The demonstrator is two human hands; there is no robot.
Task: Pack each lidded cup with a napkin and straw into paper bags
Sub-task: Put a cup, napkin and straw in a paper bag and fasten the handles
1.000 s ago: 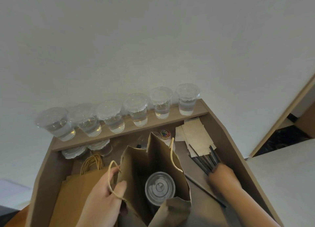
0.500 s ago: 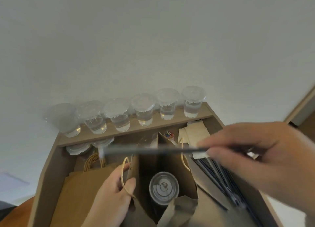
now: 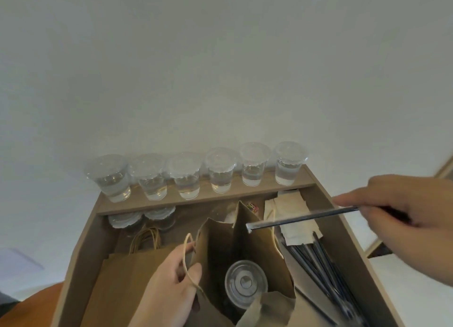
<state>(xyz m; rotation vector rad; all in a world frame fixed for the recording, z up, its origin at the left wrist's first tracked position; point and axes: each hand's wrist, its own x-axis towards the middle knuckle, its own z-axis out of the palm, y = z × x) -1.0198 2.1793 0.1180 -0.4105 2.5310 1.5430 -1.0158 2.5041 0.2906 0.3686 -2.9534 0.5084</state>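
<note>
One straw (image 3: pixel 301 216) over the paper bag (image 3: pixel 257 248); brown desk (image 3: pixel 83 248), white wall (image 3: pixel 220 69).
I see my left hand (image 3: pixel 169 285) gripping the paper bag's rim and handle; my right hand (image 3: pixel 404 209) pinches the straw, tip above the bag mouth. One lidded cup (image 3: pixel 245 283) stands inside the bag. Six more cups (image 3: pixel 218 172) line the raised shelf (image 3: pixel 264 190).

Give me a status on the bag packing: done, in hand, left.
Done: one lidded cup sits inside the open paper bag. In hand: the left hand holds the bag's rim open while the right hand pinches a straw near it. Left: no napkin shows in the bag; the napkins lie in their pile, and six cups stand on the shelf unpacked.
</note>
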